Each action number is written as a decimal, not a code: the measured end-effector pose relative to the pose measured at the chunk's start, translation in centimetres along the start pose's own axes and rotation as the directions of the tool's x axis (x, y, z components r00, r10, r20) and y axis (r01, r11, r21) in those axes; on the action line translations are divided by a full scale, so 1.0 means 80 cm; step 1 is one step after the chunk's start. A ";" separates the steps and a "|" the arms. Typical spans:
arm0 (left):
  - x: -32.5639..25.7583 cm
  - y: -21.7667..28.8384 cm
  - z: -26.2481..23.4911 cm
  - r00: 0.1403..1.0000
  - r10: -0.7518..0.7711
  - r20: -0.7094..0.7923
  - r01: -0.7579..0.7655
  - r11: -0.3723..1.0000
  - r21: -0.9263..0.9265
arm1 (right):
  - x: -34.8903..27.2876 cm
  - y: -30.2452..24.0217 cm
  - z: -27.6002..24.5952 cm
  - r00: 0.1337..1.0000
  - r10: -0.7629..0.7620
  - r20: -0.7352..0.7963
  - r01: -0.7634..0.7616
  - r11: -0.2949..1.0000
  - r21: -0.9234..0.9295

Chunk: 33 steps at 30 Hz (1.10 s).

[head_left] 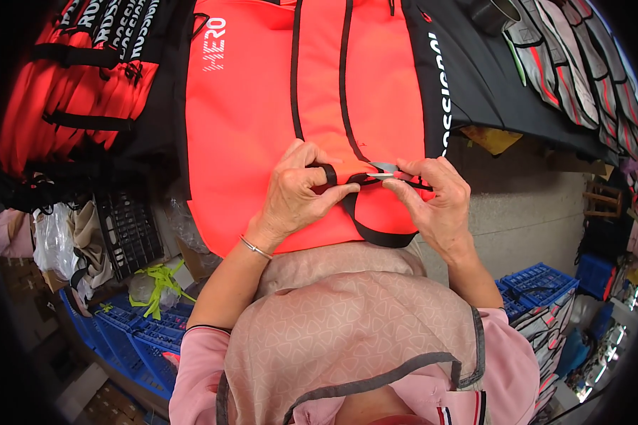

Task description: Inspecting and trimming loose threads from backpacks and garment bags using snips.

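Observation:
Across the work surface in front of me lies a bright red bag (pixel 244 134) with black trim and a long red strap panel (pixel 322 78) down its middle. My left hand (pixel 295 185) pinches the black-edged end of this strap, lifting it off the bag. Between thumb and fingers of my right hand (pixel 439 198) is a small pair of thread snips (pixel 383 172). Their two silver blades point left and meet the black edging beside my left fingertips. The snips' handle is mostly hidden by the right fingers. A black-edged loop of strap hangs below the hands.
At the far left is a stack of red and black bags (pixel 99 85). Grey bag pieces with red trim (pixel 567 64) lie at the far right, by a dark metal cup (pixel 495 14). Blue plastic crates (pixel 131 326) stand low on the left, and another blue crate (pixel 539 283) on the right.

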State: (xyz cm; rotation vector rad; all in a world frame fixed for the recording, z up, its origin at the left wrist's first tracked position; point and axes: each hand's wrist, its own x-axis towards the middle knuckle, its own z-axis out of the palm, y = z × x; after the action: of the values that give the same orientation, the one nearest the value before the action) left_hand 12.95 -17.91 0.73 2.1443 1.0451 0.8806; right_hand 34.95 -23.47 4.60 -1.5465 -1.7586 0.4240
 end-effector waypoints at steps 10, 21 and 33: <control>0.007 0.006 -0.002 0.999 -0.024 -0.029 0.023 0.999 -0.028 | 0.001 0.005 0.013 0.895 0.396 0.204 -0.445 0.814 0.372; 0.013 0.010 -0.002 0.950 -0.296 0.101 0.312 0.921 -0.234 | 0.007 0.010 0.010 0.884 0.440 0.156 -0.452 0.722 0.525; 0.016 0.016 0.004 0.951 -0.307 0.037 0.306 0.915 -0.264 | 0.008 0.003 0.014 0.989 -0.090 -0.119 0.080 0.993 -0.089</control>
State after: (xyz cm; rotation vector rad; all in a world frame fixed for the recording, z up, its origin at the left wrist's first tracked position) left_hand 14.41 -17.57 1.89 1.6988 1.1554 0.8227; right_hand 34.35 -22.53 3.87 -1.5152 -1.7588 0.2109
